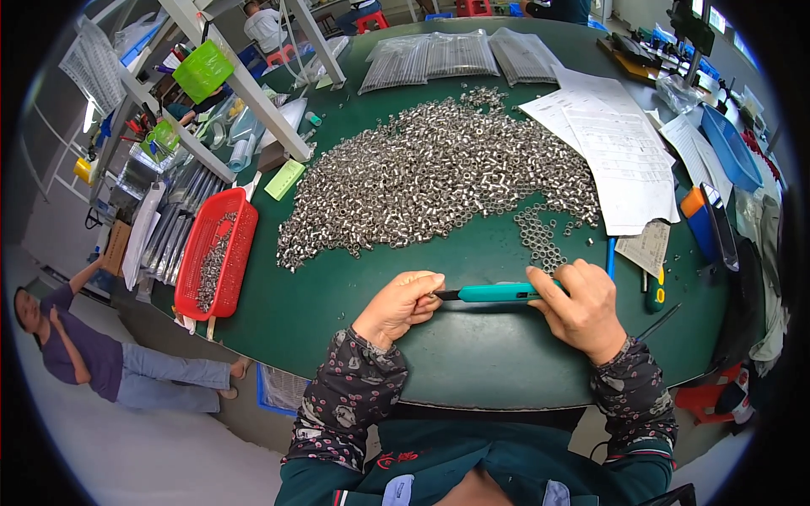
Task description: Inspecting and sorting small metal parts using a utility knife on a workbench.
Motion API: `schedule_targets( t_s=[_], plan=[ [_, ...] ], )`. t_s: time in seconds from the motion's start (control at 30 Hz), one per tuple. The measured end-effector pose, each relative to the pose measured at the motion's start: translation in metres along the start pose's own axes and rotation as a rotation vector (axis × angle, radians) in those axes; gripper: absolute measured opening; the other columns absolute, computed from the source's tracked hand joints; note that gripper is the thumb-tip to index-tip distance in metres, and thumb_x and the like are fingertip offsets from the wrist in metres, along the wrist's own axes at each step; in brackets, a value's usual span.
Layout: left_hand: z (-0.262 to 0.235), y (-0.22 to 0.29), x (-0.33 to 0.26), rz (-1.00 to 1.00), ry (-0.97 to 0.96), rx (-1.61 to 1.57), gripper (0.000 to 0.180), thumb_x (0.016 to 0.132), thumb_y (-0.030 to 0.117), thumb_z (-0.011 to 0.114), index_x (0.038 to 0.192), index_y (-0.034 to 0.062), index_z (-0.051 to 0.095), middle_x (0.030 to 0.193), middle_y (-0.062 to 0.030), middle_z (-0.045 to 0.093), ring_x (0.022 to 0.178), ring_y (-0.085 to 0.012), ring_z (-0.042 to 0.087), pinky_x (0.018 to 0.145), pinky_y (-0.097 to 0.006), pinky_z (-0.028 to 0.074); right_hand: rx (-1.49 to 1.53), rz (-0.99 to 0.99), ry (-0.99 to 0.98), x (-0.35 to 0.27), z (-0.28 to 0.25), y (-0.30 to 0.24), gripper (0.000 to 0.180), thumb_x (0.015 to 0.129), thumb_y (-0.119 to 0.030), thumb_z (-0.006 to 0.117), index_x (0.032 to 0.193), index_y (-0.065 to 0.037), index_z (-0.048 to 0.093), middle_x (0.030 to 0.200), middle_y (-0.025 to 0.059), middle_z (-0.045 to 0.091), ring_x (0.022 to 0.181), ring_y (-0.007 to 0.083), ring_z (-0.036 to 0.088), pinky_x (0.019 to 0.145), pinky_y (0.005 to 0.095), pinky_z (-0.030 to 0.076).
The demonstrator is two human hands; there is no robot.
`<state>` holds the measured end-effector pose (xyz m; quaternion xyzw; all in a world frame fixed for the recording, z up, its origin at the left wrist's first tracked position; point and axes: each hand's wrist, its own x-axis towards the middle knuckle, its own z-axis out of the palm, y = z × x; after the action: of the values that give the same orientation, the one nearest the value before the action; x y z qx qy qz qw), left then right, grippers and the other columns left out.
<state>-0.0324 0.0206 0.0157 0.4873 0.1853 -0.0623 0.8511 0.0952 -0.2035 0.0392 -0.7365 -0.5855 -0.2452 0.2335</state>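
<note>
My right hand [582, 305] is closed around the rear of a teal knife-like tool [498, 293], which has a slim handle and a black front end. The tool lies level above the near table edge, its tip pointing left into the fingers of my left hand [403, 305]. Thumb and forefinger of that hand are pinched together at the black tip; whatever small piece they hold is mostly hidden. Beyond both hands spreads a large heap of small metal rings [439, 169]. A flat patch of rings [540, 240] lies just past my right hand.
A red basket [217, 253] with metal pieces stands at the left. Paper sheets [620, 160], a blue tray [731, 148] and a green-yellow screwdriver [656, 293] lie right. Bagged rods [460, 55] line the back. A metal frame post [261, 101] rises left. A person [93, 337] is at the left.
</note>
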Motion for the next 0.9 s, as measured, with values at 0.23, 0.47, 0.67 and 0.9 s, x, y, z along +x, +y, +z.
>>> schedule_targets(
  t_s=[0.23, 0.47, 0.67, 0.9],
  plan=[
    [-0.001, -0.005, 0.009, 0.246, 0.012, -0.164, 0.023, 0.091, 0.024, 0.04, 0.079, 0.0053, 0.044, 0.069, -0.0012, 0.04, 0.05, -0.0047, 0.032, 0.038, -0.015, 0.025, 0.194, 0.209, 0.044, -0.006, 0.004, 0.003, 0.032, 0.063, -0.016, 0.067, 0.093, -0.007, 0.059, 0.065, 0.0057, 0.046, 0.057, 0.0217, 0.047, 0.05, 0.0323, 0.038],
    [-0.007, -0.006, 0.013, 0.346, -0.076, -0.284, 0.008, 0.087, 0.012, 0.046, 0.093, 0.0058, 0.047, 0.075, -0.0033, 0.046, 0.053, -0.0056, 0.037, 0.039, -0.016, 0.029, 0.456, 0.37, -0.098, -0.009, 0.008, -0.004, 0.025, 0.07, -0.018, 0.064, 0.092, -0.007, 0.058, 0.066, 0.0087, 0.048, 0.057, 0.0261, 0.05, 0.051, 0.0341, 0.04],
    [-0.008, -0.007, 0.015, 0.347, -0.077, -0.299, 0.007, 0.085, 0.005, 0.046, 0.093, 0.0056, 0.047, 0.08, -0.0045, 0.052, 0.054, -0.0057, 0.039, 0.04, -0.017, 0.032, 0.605, 0.479, -0.206, -0.014, 0.013, -0.003, 0.026, 0.074, -0.023, 0.061, 0.093, -0.006, 0.059, 0.071, 0.0109, 0.054, 0.062, 0.0283, 0.054, 0.055, 0.0352, 0.042],
    [-0.001, -0.008, 0.013, 0.417, -0.046, -0.157, 0.009, 0.085, 0.004, 0.046, 0.094, 0.0047, 0.046, 0.085, -0.0042, 0.051, 0.056, -0.0057, 0.04, 0.043, -0.018, 0.034, 0.73, 0.532, -0.292, -0.013, 0.013, -0.003, 0.027, 0.076, -0.025, 0.06, 0.094, -0.005, 0.059, 0.076, 0.0132, 0.058, 0.069, 0.0295, 0.056, 0.061, 0.0356, 0.044]
  ],
)
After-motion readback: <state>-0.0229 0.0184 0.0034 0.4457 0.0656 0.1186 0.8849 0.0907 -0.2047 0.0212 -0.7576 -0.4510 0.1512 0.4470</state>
